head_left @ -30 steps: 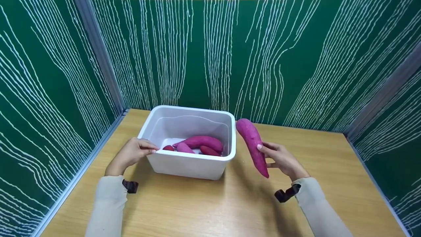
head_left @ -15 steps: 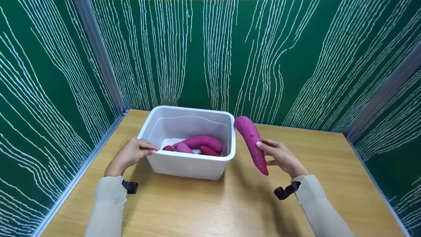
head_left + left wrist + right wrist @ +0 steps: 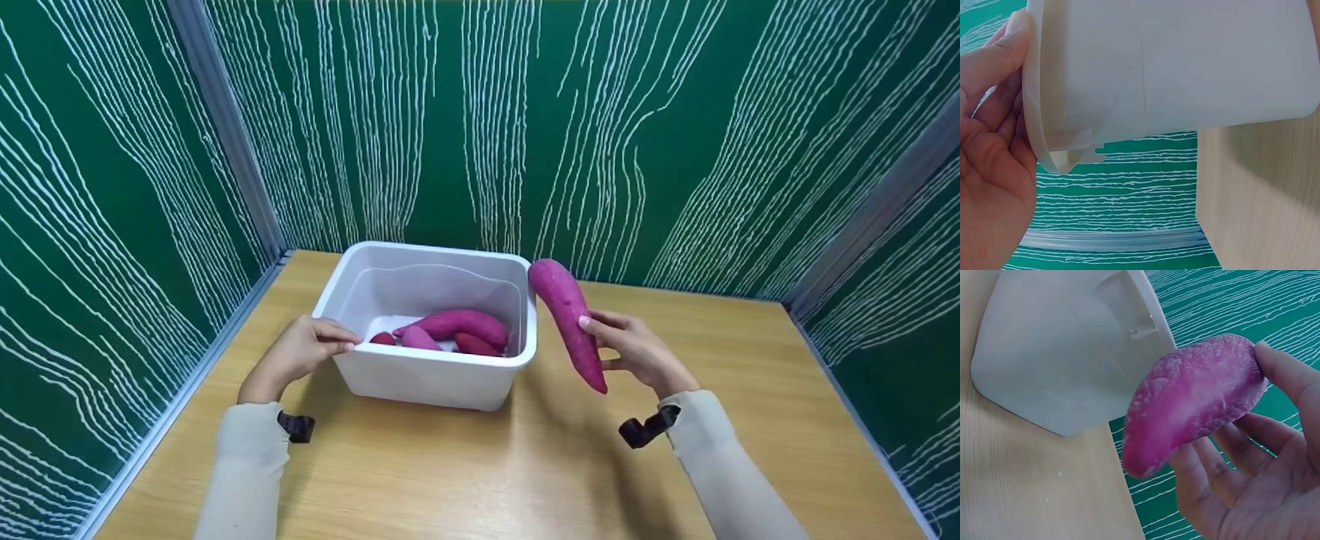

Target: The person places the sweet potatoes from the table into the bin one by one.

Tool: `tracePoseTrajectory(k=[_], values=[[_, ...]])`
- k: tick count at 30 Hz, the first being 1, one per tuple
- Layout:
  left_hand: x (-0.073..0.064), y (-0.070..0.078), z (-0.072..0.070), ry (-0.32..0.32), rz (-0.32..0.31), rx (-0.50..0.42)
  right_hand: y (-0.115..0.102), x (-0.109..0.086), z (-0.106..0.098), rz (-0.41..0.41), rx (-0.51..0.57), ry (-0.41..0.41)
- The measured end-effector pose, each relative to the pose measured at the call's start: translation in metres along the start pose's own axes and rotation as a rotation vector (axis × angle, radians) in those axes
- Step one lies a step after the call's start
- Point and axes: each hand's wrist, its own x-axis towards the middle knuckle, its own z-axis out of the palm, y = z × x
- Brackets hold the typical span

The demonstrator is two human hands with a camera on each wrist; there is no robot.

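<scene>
A white plastic bin (image 3: 427, 379) stands on the wooden table. My left hand (image 3: 304, 349) grips its front-left rim, thumb and fingers on either side of the edge, as the left wrist view also shows. Inside the bin lie a long purple sweet potato (image 3: 469, 324), a pinker one (image 3: 420, 337) and two red pieces, one at the right (image 3: 478, 344), partly hidden by the front wall. To the right of the bin, my right hand (image 3: 637, 349) holds a long magenta sweet potato (image 3: 566, 315) above the table, pinched between thumb and fingers. Its upper end is close to the bin's right rim.
Green panels (image 3: 600, 135) with wavy white lines enclose the table (image 3: 480, 472) at the back and both sides. Grey metal posts (image 3: 225, 120) stand at the corners. Small pale specks lie on the tabletop near the bin.
My right hand has shifted slightly left and up with the sweet potato, bringing its upper end closer to the bin's rim. The left hand and the bin have hardly moved.
</scene>
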Motion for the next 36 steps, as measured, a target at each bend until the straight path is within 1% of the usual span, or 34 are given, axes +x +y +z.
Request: tracePoseTrajectory(k=[4, 15, 27, 32, 36], values=[[0.000, -0.001, 0.001, 0.011, 0.031, 0.012, -0.003, 0.002, 0.002, -0.011, 0.001, 0.004], [0.000, 0.000, 0.001, 0.005, -0.007, 0.001, -0.010, 0.003, 0.004, 0.012, -0.019, -0.004], [-0.001, -0.001, 0.001, 0.002, -0.023, -0.012, -0.016, 0.007, 0.006, -0.002, -0.020, -0.009], [-0.001, 0.000, 0.001, 0.001, -0.019, -0.014, -0.019, 0.009, 0.007, -0.013, 0.002, -0.013], [-0.001, 0.001, 0.000, -0.001, -0.035, -0.020, -0.023, 0.009, 0.007, -0.021, -0.002, -0.012]])
